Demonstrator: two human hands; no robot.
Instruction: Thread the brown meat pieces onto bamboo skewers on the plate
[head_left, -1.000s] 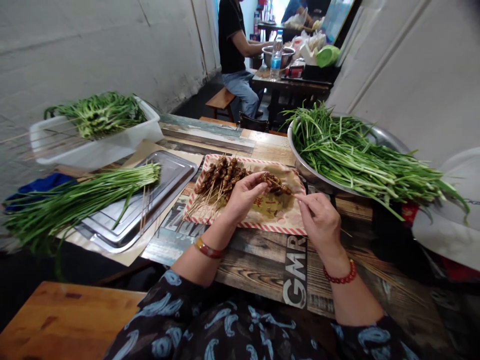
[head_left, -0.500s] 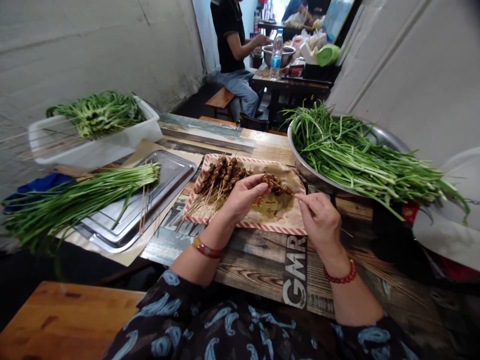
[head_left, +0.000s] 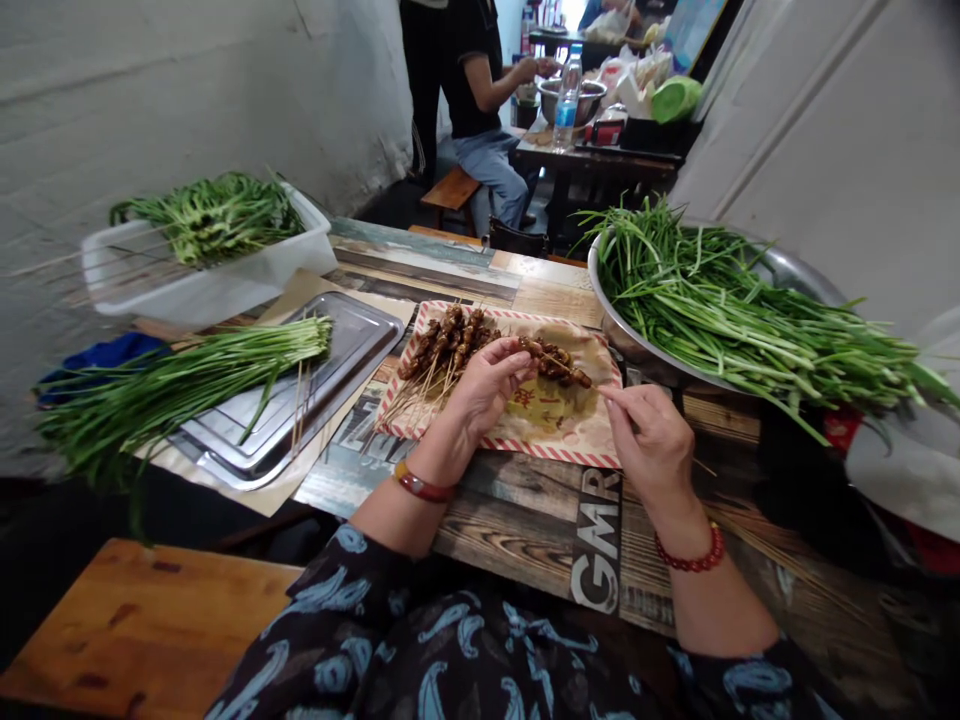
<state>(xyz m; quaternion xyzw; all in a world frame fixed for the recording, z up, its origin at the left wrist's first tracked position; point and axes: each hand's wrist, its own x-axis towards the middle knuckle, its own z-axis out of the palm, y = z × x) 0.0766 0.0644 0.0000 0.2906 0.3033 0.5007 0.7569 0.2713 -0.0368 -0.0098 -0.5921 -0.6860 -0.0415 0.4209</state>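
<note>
My right hand [head_left: 651, 440] pinches the bare stick end of a meat skewer [head_left: 564, 368], whose dark brown, glazed pieces point to the left. At the other end of the skewer, my left hand [head_left: 487, 388] has its thumb and fingertips drawn together beside the meat. Whether a small piece is between those fingertips is hidden. Both hands are over a stained paper-lined tray [head_left: 551, 453] with a red striped border. On the tray's left side lies a pile of similar brown skewers [head_left: 450, 342], their sticks pointing toward me.
Right of the tray stands a metal bowl [head_left: 637, 357] heaped with green chives [head_left: 720, 310]. To the left, a chive bundle [head_left: 217, 375] lies across a metal tray lid [head_left: 349, 320]. Behind it is a white plastic tub [head_left: 292, 265] of greens. A person [head_left: 480, 110] sits at another table beyond.
My left fingertips have come away slightly from the skewer's meat end, showing more of the meat. My right hand keeps its pinch on the stick. The whole view has shifted a little.
</note>
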